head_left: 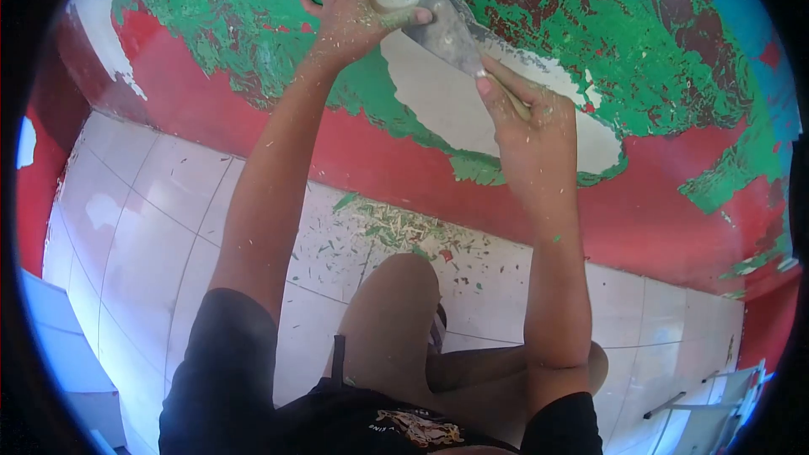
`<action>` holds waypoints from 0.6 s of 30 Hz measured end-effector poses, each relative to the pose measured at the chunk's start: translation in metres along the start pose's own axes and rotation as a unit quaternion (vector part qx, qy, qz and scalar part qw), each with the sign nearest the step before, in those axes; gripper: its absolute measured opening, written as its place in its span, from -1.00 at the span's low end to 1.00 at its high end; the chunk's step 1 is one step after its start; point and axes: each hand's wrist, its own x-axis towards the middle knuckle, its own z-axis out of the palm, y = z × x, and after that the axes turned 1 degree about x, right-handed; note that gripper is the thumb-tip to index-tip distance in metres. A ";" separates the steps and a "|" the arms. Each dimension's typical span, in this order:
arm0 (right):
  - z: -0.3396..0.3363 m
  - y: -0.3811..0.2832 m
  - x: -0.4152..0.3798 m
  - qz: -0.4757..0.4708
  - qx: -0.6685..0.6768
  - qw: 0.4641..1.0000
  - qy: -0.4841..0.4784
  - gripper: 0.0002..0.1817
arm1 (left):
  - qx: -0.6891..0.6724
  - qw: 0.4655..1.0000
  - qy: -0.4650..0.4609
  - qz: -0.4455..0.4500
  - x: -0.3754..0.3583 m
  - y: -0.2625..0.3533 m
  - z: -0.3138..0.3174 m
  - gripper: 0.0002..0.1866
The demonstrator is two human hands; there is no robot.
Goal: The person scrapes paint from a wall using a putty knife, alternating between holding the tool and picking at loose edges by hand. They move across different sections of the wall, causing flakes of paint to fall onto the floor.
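Observation:
My right hand [531, 118] is wrapped round the handle of a putty knife [451, 38]. Its broad grey metal blade lies against the wall [472, 185], pointing up and to the left. Close by the blade's edge, my left hand [354, 13] presses on the wall with its fingers spread, the thumb reaching toward the blade. The wall carries patchy layers of green, red and dark maroon paint, with a pale bare patch [447, 101] beneath the knife. Flecks of paint stick to both hands and forearms.
Green and cream paint flakes [396, 232] lie scattered on the white tiled floor [168, 236] at the wall's foot. My bent knee [392, 286] is close to the wall. A metal-framed object [699, 409] stands at the lower right.

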 end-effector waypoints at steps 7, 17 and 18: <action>-0.003 0.010 -0.005 0.062 0.006 0.998 0.013 -0.61 | 0.050 0.999 0.011 -0.012 0.001 0.006 0.002 0.55; 0.017 0.017 0.020 0.002 0.007 0.999 0.034 -0.61 | 0.012 1.000 0.028 0.002 -0.003 -0.005 0.004 0.32; 0.016 0.009 0.024 0.036 0.010 0.999 0.010 -0.59 | -0.005 1.000 0.020 0.007 -0.004 -0.005 0.002 0.28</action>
